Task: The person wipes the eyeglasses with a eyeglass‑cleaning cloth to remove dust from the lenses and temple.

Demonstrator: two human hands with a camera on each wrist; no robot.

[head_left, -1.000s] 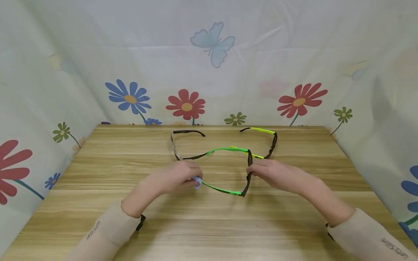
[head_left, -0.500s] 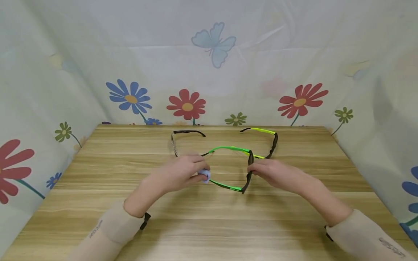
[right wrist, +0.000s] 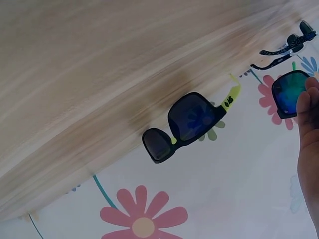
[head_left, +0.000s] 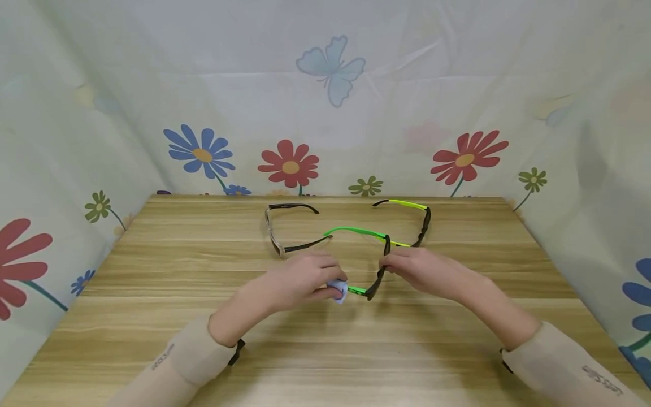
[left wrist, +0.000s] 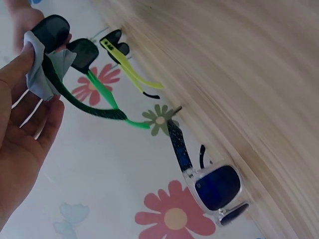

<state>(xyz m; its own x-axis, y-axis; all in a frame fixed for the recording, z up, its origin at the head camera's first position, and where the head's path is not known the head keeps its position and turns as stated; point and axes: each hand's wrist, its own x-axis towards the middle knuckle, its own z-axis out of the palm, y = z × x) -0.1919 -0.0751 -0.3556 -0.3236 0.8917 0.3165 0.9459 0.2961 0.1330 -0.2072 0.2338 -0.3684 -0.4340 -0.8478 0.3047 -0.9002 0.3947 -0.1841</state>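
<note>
A pair of sunglasses with green temples (head_left: 358,230) and a black front is held above the table in the head view. My left hand (head_left: 300,281) pinches a light blue cloth (head_left: 338,290) around the near temple, close to the hinge. The black front is gripped at its middle by my right hand (head_left: 429,272). In the left wrist view the folded cloth (left wrist: 42,82) wraps the temple between thumb and fingers. One mirrored lens (right wrist: 288,93) shows beside the fingers in the right wrist view; the fingertips behind the frame are hidden.
Sunglasses with a clear frame and dark temples (head_left: 305,246) lie unfolded behind my left hand. Another pair, with yellow temples (head_left: 408,204), lies behind my right hand. Both rest on the wooden table (head_left: 325,356), near a flowered curtain (head_left: 244,102) at the back.
My left hand has slid right along the near green temple with the cloth, from its tip toward the hinge. My right hand has stayed on the front, which has tilted slightly.
</note>
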